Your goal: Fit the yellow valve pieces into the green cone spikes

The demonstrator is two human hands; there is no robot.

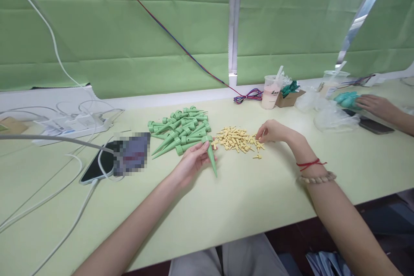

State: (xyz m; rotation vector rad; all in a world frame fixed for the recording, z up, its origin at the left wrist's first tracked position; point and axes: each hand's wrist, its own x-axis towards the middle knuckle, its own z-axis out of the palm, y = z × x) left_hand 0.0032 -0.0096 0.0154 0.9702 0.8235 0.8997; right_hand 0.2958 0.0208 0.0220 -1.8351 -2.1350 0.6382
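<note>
Green spike (211, 159) is pinched in the left hand (190, 161), while the right hand (273, 131) closes fingertips on yellow pegs (237, 139) just beside it; picking one peg cleanly seems best.

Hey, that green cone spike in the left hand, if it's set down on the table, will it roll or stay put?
The green spike in the left hand looks like rigid moulded plastic, so it probably stays stiff. Being round and tapered, it would likely roll in a curve rather than straight. It seems light: fingertips alone hold it, and the piled spikes lie loosely on the table.
</note>
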